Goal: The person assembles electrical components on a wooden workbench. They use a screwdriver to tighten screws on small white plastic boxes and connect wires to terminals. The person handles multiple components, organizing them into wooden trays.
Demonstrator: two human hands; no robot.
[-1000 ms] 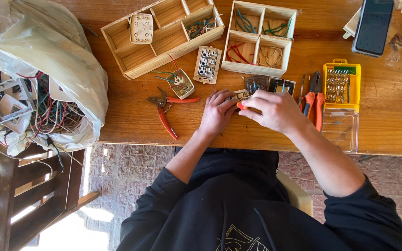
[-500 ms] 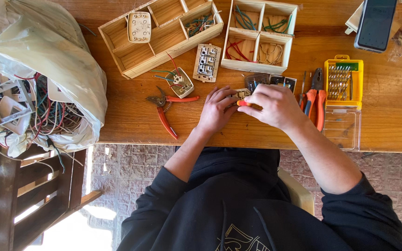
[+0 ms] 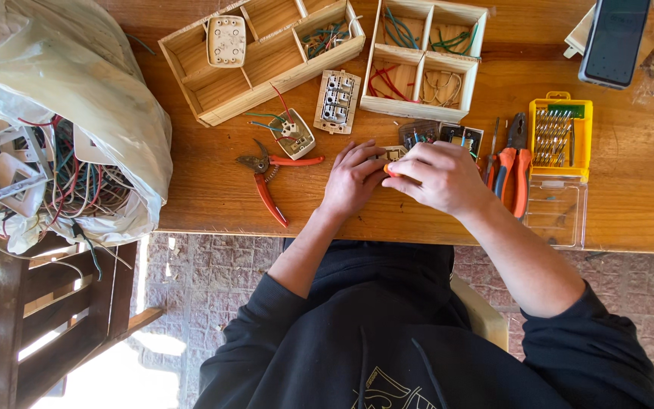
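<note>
Both hands meet near the wooden table (image 3: 206, 189)'s near edge, with bare wood just left of them. The left hand (image 3: 353, 178) curls onto a small pale switch module (image 3: 395, 154); the right hand (image 3: 437, 178) is closed round an orange-handled tool (image 3: 392, 171) at it. The module is mostly hidden. Red-handled pliers (image 3: 270, 178) lie left, orange pliers (image 3: 512, 163) crowd right.

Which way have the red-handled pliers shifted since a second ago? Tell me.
No, not moved. The red-handled pliers still lie just below the white switch module, left of the left hand, while the right hand grips an orange tool.
</note>
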